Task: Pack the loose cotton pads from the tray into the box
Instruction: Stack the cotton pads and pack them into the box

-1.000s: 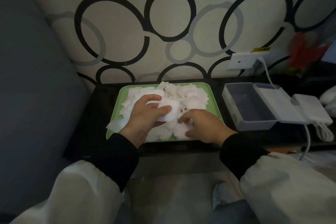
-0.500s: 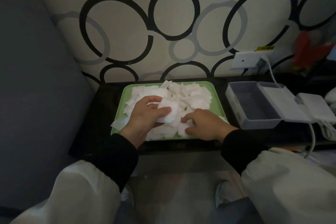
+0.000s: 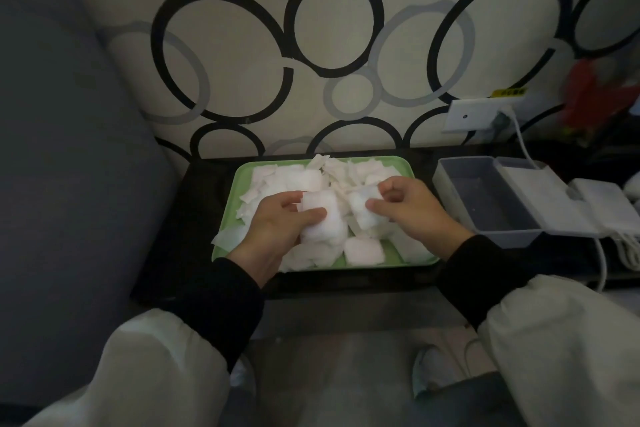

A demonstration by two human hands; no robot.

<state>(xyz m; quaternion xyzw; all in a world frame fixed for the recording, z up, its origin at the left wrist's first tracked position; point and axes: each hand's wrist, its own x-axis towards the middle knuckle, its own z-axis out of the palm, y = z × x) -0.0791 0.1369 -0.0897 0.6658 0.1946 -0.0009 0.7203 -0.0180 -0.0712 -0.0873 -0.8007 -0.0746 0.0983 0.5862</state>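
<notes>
Cotton pads, white and loose, lie heaped all over the green tray, which sits on the dark table against the ring-patterned wall. Both hands are over the tray. The left hand grips a thick stack of pads, thumb across the top, fingers curled behind it, holding it just above the pile near the tray's middle. The right hand pinches a smaller bunch of pads between thumb and fingertips, right beside the left hand's stack; the two bundles are nearly touching. A few pads spill over the tray's left edge.

Off to the right, just beside the tray, the grey box stands open, its lid folded back to the right. None of the pads can be seen inside it. Past the lid lies a white charger, and a white cable runs from the wall socket down toward the lid.
</notes>
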